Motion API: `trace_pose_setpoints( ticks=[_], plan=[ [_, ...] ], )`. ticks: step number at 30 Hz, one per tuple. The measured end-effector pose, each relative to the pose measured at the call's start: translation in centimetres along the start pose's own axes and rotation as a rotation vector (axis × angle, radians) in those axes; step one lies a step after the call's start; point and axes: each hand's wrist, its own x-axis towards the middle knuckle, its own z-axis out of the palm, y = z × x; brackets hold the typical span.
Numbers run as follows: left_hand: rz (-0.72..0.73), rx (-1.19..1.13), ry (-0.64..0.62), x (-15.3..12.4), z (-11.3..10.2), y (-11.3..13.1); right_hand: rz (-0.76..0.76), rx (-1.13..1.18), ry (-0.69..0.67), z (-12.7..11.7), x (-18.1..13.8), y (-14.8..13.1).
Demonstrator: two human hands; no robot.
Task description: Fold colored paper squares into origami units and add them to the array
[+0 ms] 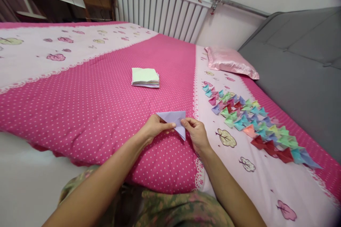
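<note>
A pale lilac sheet of paper [174, 120], folded into a triangle, lies on the pink dotted bedspread [106, 106]. My left hand [154, 127] pinches its left part, fingers pressed together on the fold. My right hand [196, 133] pinches the right edge near the lower tip. Both hands rest low on the bed, close to its near edge.
A stack of square coloured papers [145, 77] sits further up the bed. Several folded paper pieces in many colours [255, 124] lie in rows to the right. A pink pillow [230, 62] lies by the grey headboard [298, 71]. A white radiator [157, 10] stands behind.
</note>
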Motion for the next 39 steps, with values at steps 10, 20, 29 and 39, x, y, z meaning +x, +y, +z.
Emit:
trace_pose_setpoints(
  ticks=[10, 20, 29, 39],
  plan=[
    [0.026, -0.048, 0.07, 0.25, -0.13, -0.08, 0.014, -0.042, -0.058, 0.28, -0.31, -0.4],
    [-0.073, -0.125, 0.124, 0.29, 0.11, 0.15, 0.107, -0.043, -0.004, 0.17, -0.14, -0.28],
    [-0.058, -0.166, 0.24, 0.55, 0.22, -0.04, 0.159, 0.034, -0.062, -0.13, -0.11, -0.32],
    [0.028, -0.032, 0.115, -0.06, 0.76, -0.3, 0.062, -0.022, -0.022, 0.11, -0.2, -0.48]
  ],
)
